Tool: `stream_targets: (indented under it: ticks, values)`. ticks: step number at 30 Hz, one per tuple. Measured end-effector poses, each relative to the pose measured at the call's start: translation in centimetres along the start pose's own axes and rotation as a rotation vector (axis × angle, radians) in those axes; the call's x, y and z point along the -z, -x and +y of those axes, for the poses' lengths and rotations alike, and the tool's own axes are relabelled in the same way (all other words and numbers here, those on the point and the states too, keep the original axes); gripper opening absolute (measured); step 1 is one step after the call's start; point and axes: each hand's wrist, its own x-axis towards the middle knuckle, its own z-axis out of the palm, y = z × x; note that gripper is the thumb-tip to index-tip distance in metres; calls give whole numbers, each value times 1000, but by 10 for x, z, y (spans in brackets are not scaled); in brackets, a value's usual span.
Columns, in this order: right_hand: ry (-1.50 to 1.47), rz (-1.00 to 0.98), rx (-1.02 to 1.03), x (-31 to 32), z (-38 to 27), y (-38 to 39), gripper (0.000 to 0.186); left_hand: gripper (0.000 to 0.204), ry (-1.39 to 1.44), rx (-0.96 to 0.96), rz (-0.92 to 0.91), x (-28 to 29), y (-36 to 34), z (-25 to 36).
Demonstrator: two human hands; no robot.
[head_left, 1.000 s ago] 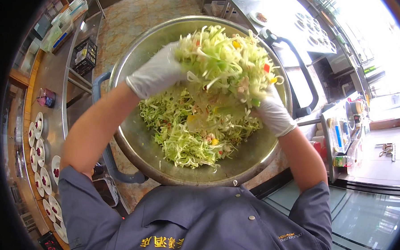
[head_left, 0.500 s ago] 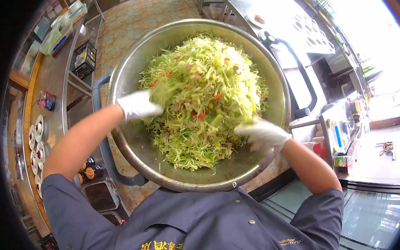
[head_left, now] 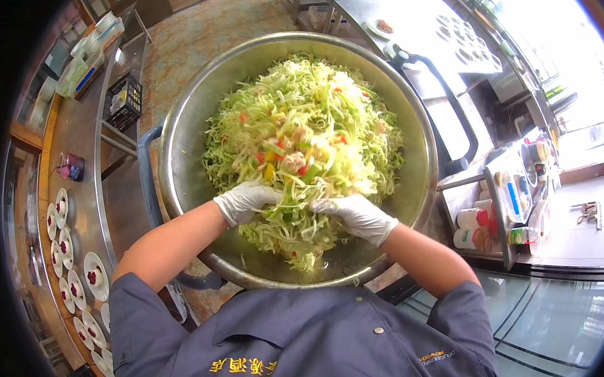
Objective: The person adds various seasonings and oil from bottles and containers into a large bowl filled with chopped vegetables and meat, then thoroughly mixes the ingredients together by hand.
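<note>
A large round steel bowl (head_left: 185, 153) stands right in front of me. Heaped inside is a pile of shredded pale-green cabbage (head_left: 312, 115), mixed with red, orange and yellow bits and small pinkish-brown pieces. Both hands wear thin white gloves and are sunk into the near side of the pile. My left hand (head_left: 251, 203) curls around a clump of shreds from the left. Facing it, my right hand (head_left: 358, 216) cups the same clump from the right. Shreds cover most of the fingertips. Some cabbage above the hands is blurred by motion.
Blue-grey handles (head_left: 147, 175) flank the bowl. On the left, a steel counter (head_left: 86, 199) carries several small white plates (head_left: 97, 277) of food, with a black crate (head_left: 125, 103) beside it. Jars with red lids (head_left: 472, 219) stand on a shelf at right, near a glass-topped surface (head_left: 538, 333).
Both hands have moved inward from the pile's two sides and now meet at its near middle, gathering cabbage between them. The heap's top has shifted and coloured bits show nearer the centre.
</note>
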Motion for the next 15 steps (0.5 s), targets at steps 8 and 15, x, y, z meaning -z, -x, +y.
stream_targets:
  ticks: [8, 15]
  values:
    - [829, 161, 740, -15, -99, 33, 57, 39, -900, -522, 163, -57, 48, 126]
    - [848, 200, 661, 10, -125, 42, 74, 60, -933, -716, 228, -43, 45, 144]
